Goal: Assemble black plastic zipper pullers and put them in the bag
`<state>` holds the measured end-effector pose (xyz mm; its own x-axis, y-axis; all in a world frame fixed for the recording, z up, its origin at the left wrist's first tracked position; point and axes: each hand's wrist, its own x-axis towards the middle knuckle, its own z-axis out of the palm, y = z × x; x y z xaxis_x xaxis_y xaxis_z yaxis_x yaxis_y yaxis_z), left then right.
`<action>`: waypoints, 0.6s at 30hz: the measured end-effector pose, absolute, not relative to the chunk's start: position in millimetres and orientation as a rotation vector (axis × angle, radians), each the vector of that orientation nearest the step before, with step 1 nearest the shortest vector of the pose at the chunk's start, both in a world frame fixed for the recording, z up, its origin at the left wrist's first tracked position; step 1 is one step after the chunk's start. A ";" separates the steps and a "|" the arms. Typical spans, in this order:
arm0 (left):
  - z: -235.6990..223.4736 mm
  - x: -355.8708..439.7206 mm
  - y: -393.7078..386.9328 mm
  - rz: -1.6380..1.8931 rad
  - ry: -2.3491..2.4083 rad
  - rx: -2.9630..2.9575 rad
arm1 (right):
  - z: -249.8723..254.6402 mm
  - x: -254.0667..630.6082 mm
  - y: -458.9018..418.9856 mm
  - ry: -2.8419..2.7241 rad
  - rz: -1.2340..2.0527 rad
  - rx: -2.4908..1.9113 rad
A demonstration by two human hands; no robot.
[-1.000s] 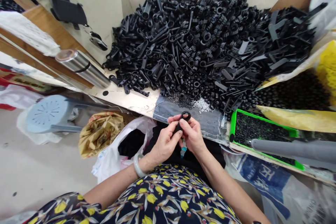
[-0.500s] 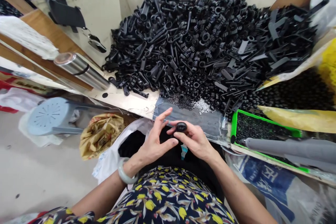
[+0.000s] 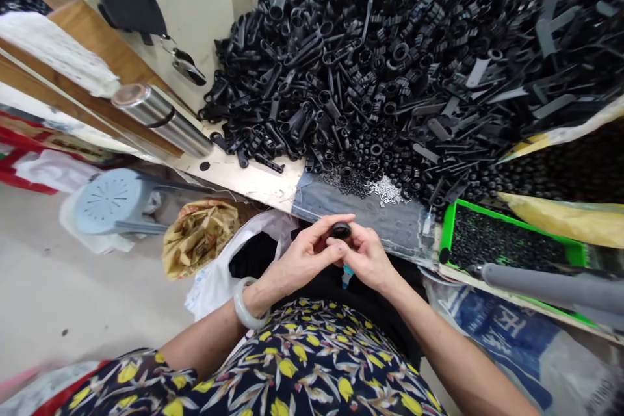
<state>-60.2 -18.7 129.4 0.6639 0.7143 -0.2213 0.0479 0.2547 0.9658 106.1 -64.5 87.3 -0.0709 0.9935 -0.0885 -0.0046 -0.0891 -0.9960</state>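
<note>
Between my hands, close above the work surface's front edge, is a small black plastic part with a round ring end (image 3: 340, 230). My right hand (image 3: 366, 253) grips it from the right, thumb and fingers closed. My left hand (image 3: 312, 248) meets it from the left, forefinger along its far side and thumb at its near side. The fingers cover the part's lower portion. Just beyond lies the dark work mat (image 3: 351, 207), with a small heap of silver pins (image 3: 387, 190) and tiny black pieces (image 3: 347, 181) at its back edge.
A large pile of black plastic parts (image 3: 370, 65) fills the bench behind the mat. A green tray (image 3: 447, 234) of tiny black pieces and a grey tool (image 3: 531, 278) lie at right. A steel flask (image 3: 160, 118) leans left; a blue stool (image 3: 112, 198) stands below it.
My left hand has moved right and closed in on the black part; before, its fingers were spread apart from it. My right hand has kept its hold. The camera view has shifted slightly.
</note>
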 end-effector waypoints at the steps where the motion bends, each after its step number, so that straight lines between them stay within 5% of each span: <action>1: 128.4 -58.8 -18.8 0.535 0.754 1.227 | 87.0 106.1 -63.6 -1.203 1.341 -1.227; 8: 106.8 -50.9 0.1 0.452 0.632 0.816 | 84.3 119.3 -36.3 -0.932 1.570 -1.082; 18: 92.9 -51.9 10.1 0.568 0.715 1.038 | 91.9 116.0 -44.2 -0.946 1.552 -1.113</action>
